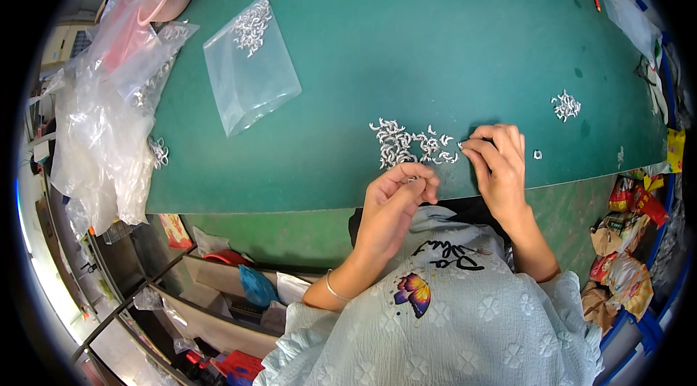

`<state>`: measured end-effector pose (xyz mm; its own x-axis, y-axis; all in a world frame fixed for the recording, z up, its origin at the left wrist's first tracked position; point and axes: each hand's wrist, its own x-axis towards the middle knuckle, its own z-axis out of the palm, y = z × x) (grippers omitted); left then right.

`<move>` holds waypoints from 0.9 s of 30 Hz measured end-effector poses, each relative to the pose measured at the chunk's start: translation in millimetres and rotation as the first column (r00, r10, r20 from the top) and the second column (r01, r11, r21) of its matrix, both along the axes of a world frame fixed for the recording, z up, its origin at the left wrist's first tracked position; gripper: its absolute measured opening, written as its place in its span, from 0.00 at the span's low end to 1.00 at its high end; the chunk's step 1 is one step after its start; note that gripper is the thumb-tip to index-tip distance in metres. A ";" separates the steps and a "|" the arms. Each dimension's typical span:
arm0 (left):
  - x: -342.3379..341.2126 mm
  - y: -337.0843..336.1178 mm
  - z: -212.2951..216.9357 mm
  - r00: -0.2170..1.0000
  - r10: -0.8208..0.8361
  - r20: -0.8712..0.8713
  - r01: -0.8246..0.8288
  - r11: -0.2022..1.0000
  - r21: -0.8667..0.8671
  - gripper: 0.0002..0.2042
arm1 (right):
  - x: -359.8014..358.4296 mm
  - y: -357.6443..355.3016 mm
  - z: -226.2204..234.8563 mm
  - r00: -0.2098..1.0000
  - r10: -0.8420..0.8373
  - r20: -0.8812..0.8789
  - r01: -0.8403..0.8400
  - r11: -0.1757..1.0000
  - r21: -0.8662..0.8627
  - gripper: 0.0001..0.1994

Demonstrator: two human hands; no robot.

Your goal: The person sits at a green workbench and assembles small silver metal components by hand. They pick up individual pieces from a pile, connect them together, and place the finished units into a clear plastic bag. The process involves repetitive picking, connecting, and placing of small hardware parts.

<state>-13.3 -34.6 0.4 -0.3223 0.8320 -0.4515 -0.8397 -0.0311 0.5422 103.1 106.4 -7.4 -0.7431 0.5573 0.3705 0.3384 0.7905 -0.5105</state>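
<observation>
Pale blue fabric with a butterfly print (412, 292) fills the lower middle of the view, and both forearms rise from it toward the near edge of the green table (406, 45). At that edge the left hand (396, 197) has its fingers curled narrow, thumb and forefinger pinched on what looks like one small silvery piece — too small to tell its shape. The right hand (499, 165) rests just across from it, fingers bent down onto the mat, their tips touching the right end of the loose pile of small metal pieces (410, 145); whether it grips anything cannot be told.

The pile lies just beyond the left hand and to the left of the right hand, its spread running left to right along the table edge — so both hands are about equally near. A smaller heap (565, 105) sits up and to the right, well apart. A clear bag holding more pieces (250, 63) lies far to the upper left, with bare mat between.
</observation>
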 end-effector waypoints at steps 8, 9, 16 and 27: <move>11.2 11.2 9.4 0.974 0.000 -0.227 -0.005 1.000 -0.023 0.11 | -0.5 -16.4 31.2 0.965 0.130 -0.227 -0.193 0.940 -0.282 0.08; 11.4 10.8 9.6 0.967 -0.007 -0.255 0.003 1.000 -0.017 0.10 | -1.0 -17.5 33.8 0.962 0.145 -0.231 -0.207 0.940 -0.272 0.08; 14.3 11.1 14.3 0.911 0.032 -0.411 -0.025 0.999 0.022 0.07 | -0.5 -19.8 40.6 0.957 0.062 -0.282 -0.175 0.902 -0.394 0.09; 16.2 8.9 14.1 0.809 0.082 -0.582 -0.054 0.996 0.066 0.09 | 0.7 -19.9 44.2 0.950 0.115 -0.292 -0.227 0.893 -0.389 0.08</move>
